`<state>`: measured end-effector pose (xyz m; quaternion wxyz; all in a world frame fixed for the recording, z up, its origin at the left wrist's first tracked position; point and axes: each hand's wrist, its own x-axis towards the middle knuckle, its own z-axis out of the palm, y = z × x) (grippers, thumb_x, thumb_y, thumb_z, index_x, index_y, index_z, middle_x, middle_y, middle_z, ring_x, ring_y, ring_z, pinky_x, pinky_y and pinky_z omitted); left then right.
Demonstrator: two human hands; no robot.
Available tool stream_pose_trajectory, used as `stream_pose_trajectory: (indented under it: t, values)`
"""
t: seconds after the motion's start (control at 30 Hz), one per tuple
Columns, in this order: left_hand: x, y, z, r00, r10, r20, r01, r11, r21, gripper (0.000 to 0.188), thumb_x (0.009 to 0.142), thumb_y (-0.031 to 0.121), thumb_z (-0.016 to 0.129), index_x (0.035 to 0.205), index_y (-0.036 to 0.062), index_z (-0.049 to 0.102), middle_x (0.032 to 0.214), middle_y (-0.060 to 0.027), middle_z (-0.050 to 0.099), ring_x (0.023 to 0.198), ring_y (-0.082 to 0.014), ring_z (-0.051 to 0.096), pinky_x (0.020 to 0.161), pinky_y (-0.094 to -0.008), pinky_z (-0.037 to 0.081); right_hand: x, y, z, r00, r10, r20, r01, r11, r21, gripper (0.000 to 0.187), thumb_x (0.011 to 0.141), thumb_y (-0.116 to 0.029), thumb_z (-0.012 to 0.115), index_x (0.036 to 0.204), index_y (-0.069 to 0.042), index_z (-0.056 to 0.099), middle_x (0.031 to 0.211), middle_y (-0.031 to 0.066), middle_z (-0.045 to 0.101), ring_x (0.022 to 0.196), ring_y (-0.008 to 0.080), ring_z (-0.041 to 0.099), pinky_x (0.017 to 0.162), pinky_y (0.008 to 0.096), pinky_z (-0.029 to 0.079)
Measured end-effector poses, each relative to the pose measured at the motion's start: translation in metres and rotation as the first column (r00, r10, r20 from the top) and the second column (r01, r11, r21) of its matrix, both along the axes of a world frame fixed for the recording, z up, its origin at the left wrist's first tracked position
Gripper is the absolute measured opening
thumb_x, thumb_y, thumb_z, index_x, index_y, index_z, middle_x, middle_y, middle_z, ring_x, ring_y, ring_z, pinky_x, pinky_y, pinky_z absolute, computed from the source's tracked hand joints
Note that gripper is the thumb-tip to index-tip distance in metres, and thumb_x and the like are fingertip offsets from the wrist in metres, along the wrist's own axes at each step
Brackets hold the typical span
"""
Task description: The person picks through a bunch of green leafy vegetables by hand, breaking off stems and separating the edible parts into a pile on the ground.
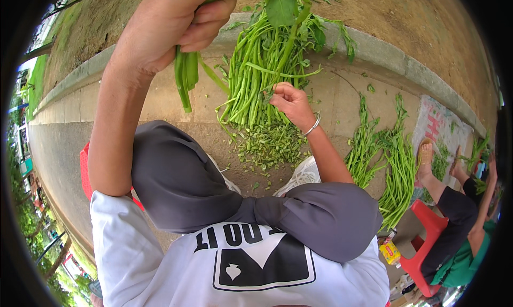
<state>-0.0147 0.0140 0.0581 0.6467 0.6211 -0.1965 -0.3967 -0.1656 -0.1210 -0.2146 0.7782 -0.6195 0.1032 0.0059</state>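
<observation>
Raised at the upper left, my left hand (195, 23) is closed round a bunch of water spinach stems (186, 74), whose cut ends hang below the fist. A large pile of water spinach (256, 66) lies on the pavement in front of me, leaves toward the kerb. My right hand (291, 105), with a bracelet (313, 123) at the wrist, is at the right side of this pile. Its fingers are drawn together beside a bit of leaf; what they pinch is too small to make out. Short chopped stem pieces (270, 145) are scattered below the pile, between my shoes.
More loose water spinach (398, 168) lies to the right. Past it, another person sits by a red plastic stool (425, 248), one bare foot (425, 156) near a printed plastic sheet (433, 120). A concrete kerb (398, 61) borders bare soil. A yellow-labelled container (390, 252) stands at lower right.
</observation>
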Motion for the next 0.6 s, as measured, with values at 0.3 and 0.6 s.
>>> stream_pose_trajectory:
  t: [0.3,0.6]
  values:
    - [0.004,0.002,0.001,0.998,0.065,0.026,-0.066,0.997,0.036,0.021,0.093,0.022,0.041,0.102,0.0053,0.051,0.05,0.0043,0.031,0.034,-0.004,0.022,0.032,-0.0206,0.016,-0.034,-0.018,0.02,0.96,-0.244,-0.135,0.259,0.959,0.11,0.013,0.08,-0.003,0.059,0.093,-0.001,0.056,0.083,0.0058,0.063,0.073,0.0129,0.063,0.052,0.0203,0.048]
    - [0.006,0.001,0.0,0.993,0.112,0.044,-0.115,0.991,0.065,0.02,0.093,0.022,0.041,0.1,0.0064,0.052,0.05,0.0046,0.03,0.034,-0.0039,0.021,0.032,-0.0207,0.016,-0.052,-0.03,0.038,0.977,-0.205,-0.054,0.21,0.972,0.105,0.033,0.081,0.002,0.053,0.114,0.003,0.048,0.098,0.0108,0.06,0.09,0.0181,0.061,0.066,0.0239,0.051]
